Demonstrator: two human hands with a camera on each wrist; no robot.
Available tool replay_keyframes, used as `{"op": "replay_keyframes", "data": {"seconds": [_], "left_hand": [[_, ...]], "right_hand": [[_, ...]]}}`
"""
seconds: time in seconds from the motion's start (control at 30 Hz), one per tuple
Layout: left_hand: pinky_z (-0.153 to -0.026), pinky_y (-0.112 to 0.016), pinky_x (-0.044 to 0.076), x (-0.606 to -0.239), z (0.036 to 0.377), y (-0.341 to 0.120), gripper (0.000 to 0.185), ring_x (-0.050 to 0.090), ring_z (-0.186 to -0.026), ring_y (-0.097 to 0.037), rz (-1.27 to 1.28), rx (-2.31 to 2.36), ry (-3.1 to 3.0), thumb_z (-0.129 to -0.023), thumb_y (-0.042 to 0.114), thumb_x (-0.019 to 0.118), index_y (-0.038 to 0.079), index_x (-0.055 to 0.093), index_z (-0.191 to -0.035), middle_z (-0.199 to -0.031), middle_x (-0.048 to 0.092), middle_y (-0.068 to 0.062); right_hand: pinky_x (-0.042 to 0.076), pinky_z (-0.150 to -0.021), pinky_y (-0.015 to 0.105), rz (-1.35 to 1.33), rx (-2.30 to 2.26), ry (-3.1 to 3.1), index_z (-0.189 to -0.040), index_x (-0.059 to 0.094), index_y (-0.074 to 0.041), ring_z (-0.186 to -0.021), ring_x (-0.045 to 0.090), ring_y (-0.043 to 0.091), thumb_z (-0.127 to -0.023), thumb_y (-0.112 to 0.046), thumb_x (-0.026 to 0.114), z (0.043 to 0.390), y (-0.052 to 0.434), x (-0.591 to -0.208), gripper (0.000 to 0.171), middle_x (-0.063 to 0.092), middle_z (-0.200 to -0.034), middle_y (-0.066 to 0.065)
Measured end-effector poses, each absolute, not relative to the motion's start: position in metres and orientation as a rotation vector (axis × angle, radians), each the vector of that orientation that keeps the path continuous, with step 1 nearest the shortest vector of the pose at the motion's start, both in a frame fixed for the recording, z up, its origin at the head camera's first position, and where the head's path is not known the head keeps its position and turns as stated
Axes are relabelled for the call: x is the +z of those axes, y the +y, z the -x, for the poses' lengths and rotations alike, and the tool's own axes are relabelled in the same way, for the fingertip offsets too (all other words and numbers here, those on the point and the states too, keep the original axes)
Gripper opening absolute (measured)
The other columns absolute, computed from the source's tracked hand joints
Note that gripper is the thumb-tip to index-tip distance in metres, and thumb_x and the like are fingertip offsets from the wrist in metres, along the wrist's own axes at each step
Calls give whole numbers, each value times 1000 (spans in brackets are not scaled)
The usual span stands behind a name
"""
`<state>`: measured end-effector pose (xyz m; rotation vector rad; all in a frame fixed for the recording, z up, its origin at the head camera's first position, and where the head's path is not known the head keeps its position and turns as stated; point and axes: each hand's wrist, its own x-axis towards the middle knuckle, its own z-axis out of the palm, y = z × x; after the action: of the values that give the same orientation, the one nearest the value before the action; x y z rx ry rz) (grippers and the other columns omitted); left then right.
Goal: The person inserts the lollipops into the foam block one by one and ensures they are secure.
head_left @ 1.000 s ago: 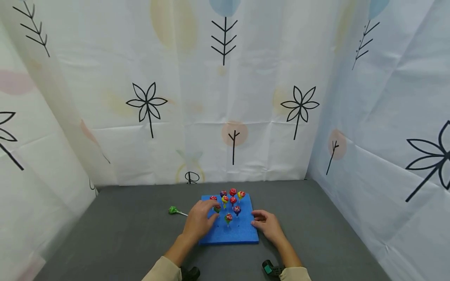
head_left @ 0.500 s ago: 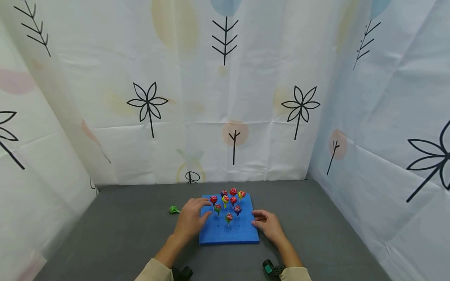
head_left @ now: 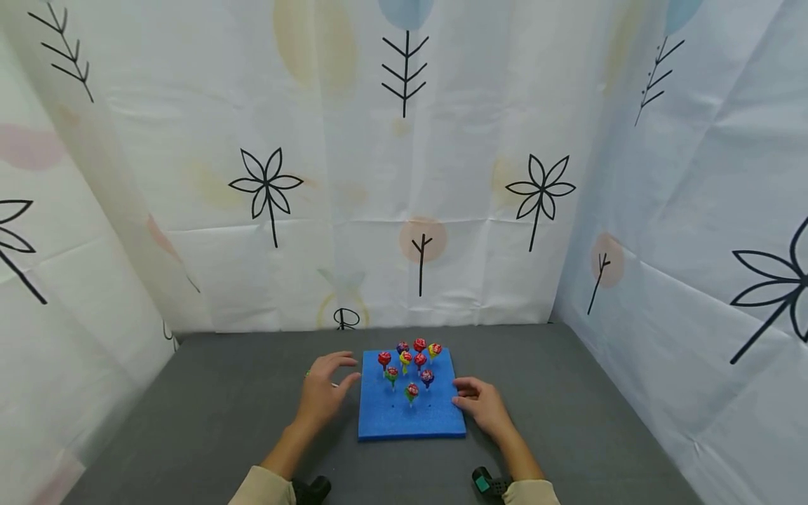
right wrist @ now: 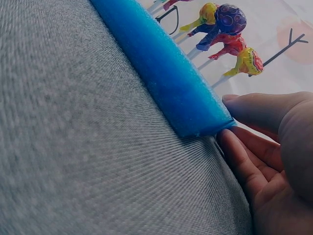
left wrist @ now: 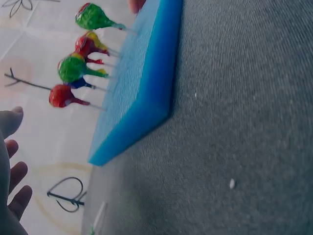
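My left hand (head_left: 320,394) is left of the blue foam board (head_left: 410,423), fingers spread and nothing between them. Behind it lies a green lollipop (head_left: 307,373) on the table, mostly covered by the hand; the left wrist view catches its white stick (left wrist: 99,215). Several wrapped lollipops stand upright in the board, among them a red one (head_left: 384,358), a purple one (head_left: 427,377) and a green-and-red one (head_left: 412,391) nearest me. My right hand (head_left: 482,405) holds the board's right edge, thumb (right wrist: 259,108) at its upper side and fingers (right wrist: 242,159) below.
A grey cloth-covered table (head_left: 208,421) runs under everything. Small holes (head_left: 429,405) show in the board's front part. Printed white curtains (head_left: 353,280) enclose the back and both sides. Dark devices (head_left: 486,482) are strapped at the wrists.
My left hand has moved left, away from the lollipops in the board and over the lying green lollipop, which it now mostly covers. The right hand has stayed at the board's edge.
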<state>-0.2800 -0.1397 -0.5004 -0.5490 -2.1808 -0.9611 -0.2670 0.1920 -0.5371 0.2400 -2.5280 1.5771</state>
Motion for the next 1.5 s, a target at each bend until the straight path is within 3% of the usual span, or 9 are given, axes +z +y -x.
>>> {"op": "replay_keyframes", "data": {"seconds": [0.23,0.63,1.03,1.23,1.5], "left_hand": [[-95,-51,42,-504,281,-152,17,57,-114,-31,402,-1205,-2181,-85,9,76,8,72,-101,-121,66,-10],[-100,-51,35,-520,292,-167,15,54,-118,-36,130,-1349,-2192,-87,10,73,3,72,-101,-121,64,-17],[-94,-51,38,-523,300,-177,15,57,-111,-38,-96,-1256,-2200,-81,9,77,4,73,-95,-114,66,-19],[-89,-59,34,-524,304,-183,22,52,-109,-43,-250,-1156,-2322,-83,18,76,6,72,-101,-116,63,-22],[-89,-58,28,-526,305,-187,27,49,-107,-41,-333,-1190,-2375,-86,20,74,5,69,-107,-116,59,-22]], "right_hand": [[52,-80,32,-233,1574,-2526,-111,68,-1,-93,62,22,-85,-4,73,268,192,-538,27,68,-107,10],[51,-78,29,-229,1578,-2519,-111,69,-1,-92,62,21,-84,-2,73,268,192,-538,27,68,-107,10],[52,-80,31,-227,1566,-2526,-111,69,-1,-92,62,22,-85,-3,73,268,191,-539,26,68,-107,10],[52,-80,32,-226,1553,-2535,-111,69,-2,-93,62,22,-86,-3,73,268,191,-539,26,68,-108,10],[52,-81,35,-222,1551,-2537,-111,69,-2,-93,62,22,-86,-5,73,269,191,-540,26,68,-108,9]]}}
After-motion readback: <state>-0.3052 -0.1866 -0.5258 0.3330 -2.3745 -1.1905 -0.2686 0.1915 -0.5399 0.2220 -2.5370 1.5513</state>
